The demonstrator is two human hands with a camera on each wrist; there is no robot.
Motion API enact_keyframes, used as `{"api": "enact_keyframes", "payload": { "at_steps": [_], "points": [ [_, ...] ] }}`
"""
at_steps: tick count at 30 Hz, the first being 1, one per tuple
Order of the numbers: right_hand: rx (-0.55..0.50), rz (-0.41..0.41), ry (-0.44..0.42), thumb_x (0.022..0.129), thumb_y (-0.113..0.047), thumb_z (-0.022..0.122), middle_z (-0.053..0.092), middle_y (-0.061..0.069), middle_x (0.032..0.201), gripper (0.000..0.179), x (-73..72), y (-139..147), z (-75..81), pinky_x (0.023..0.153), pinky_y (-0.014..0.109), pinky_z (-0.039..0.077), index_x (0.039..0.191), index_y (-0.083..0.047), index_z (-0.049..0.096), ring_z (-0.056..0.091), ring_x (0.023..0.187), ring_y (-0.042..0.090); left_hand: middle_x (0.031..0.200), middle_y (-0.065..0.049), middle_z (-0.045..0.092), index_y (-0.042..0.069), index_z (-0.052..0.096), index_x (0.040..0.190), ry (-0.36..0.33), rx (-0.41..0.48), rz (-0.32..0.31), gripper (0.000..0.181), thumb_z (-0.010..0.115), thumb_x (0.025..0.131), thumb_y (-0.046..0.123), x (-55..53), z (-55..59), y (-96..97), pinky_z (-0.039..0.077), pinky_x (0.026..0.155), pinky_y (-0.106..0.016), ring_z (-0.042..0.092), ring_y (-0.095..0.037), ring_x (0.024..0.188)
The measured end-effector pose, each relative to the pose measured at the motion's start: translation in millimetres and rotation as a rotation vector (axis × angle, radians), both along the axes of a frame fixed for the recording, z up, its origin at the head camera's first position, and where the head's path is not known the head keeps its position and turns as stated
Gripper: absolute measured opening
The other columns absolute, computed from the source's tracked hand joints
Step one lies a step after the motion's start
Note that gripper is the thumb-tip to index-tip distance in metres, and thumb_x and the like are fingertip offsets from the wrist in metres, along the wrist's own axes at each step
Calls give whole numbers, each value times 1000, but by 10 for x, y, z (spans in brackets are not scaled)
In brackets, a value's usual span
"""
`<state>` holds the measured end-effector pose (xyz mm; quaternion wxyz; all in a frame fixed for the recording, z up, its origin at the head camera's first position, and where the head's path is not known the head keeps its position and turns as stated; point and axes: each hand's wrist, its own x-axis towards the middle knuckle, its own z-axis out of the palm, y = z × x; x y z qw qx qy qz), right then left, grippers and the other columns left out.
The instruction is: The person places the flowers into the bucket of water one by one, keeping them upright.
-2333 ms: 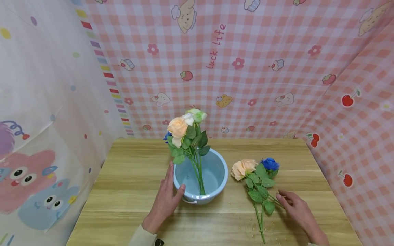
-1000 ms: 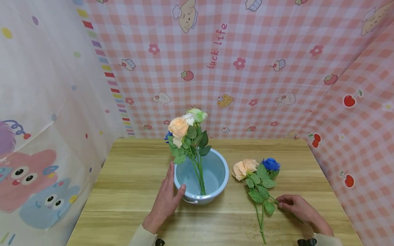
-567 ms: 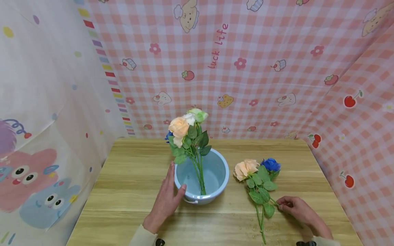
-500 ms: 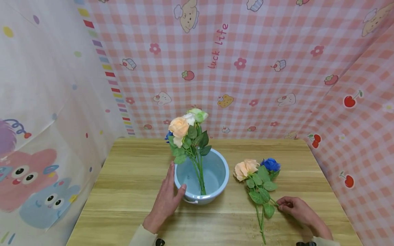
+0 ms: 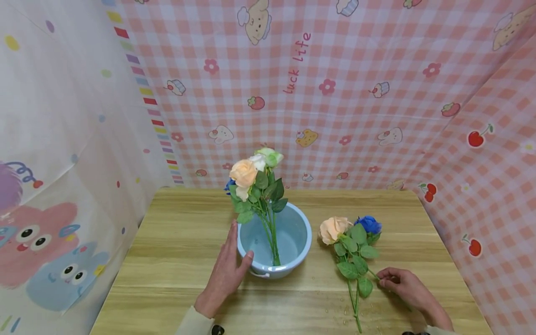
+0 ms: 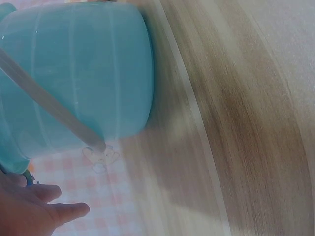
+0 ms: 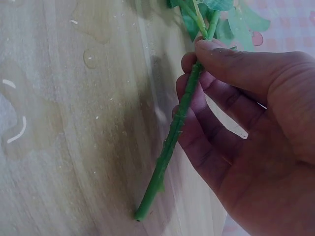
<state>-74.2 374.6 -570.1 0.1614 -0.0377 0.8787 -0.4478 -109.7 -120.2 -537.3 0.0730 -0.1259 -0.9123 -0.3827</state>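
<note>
On the counter [image 5: 176, 260], between left hand [image 5: 224, 270] and loose roses [image 5: 334, 230], bucket [image 5: 294, 232] with rose bunch [image 5: 244, 173] inside. Farther right, right hand [image 5: 406, 289]. Behind counter, cloth backdrop [image 5: 356, 46].

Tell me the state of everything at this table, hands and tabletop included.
Bucket: upright
Bucket handle: lowered
Flowers in the bucket: standing, leaning left
Loose flowers: bunched outside the bucket
Left hand: fingers mostly straight, touching the bucket
Right hand: pinching a loose flower's stem
Table: wet in spots

The upright peach rose [image 5: 243, 173] mostly hides a blue rose [image 5: 228, 186]. The right hand [image 5: 405, 287] covers part of the held stem [image 7: 174, 129], whose bloom the right wrist view crops. The left wrist view cuts off the bucket [image 6: 88, 59]; the head view, the worktop [image 5: 167, 279].
</note>
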Motion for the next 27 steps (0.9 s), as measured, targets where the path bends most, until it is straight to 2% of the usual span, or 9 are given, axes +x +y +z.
{"api": "enact_keyframes", "payload": {
  "at_steps": [9, 21, 27],
  "points": [
    [27, -68, 43, 99, -10, 68, 74, 10, 102, 20, 21, -94, 72, 71, 26, 53, 114, 4, 71, 65, 88, 10, 173, -11, 6, 10, 3, 167, 2, 3, 7, 85, 48, 106, 48, 12, 5, -5, 25, 121, -59, 18, -36, 156],
    [78, -127, 167, 98, -9, 70, 75, 10, 102, 15, 23, -262, 199, 70, 26, 55, 111, -1, 74, 63, 88, 6, 173, -13, 9, 12, 3, 168, 14, 9, 9, 85, 49, 106, 47, 7, -14, -4, 26, 120, -61, 19, -36, 156],
    [60, -175, 135, 101, -14, 68, 74, 15, 110, 22, -11, -335, 295, 72, 26, 56, 117, 1, 73, 67, 92, 9, 173, -12, 9, 9, 4, 167, 17, 12, 3, 85, 48, 106, 47, 11, 1, 3, 26, 120, -61, 18, -35, 156]
  ]
}}
